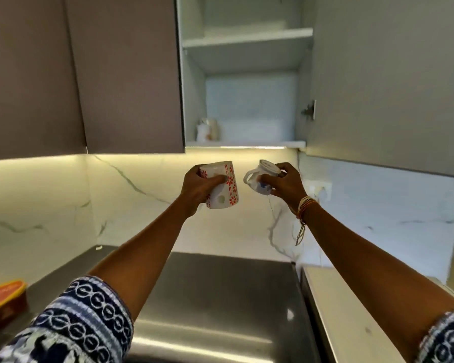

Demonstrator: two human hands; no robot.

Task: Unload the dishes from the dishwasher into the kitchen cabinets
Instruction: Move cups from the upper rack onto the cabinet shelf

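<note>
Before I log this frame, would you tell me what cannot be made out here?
Head view only:
- Dishwasher: outside the frame.
- Blue-patterned mug: pattern covered by right hand.
- Red-flowered mug: handle hidden behind left hand.
- Items on cabinet shelf: blurred, unidentifiable.
- Orange-lidded container: cut by left edge.

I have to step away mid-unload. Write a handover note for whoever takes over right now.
Left hand: grips a white mug with red flower print, held up below the cabinet.
Right hand: holds a white mug with blue print, tilted, base towards the camera.
Open wall cabinet: door swung right; a few mugs already stand at the left of its bottom shelf, blurred. Upper shelf contents cannot be made out.
Done: both mugs are out of the dishwasher and raised.
Left: set both on the bottom shelf, then go back for more. The dishwasher is out of view, so the remaining load is unknown.
</note>
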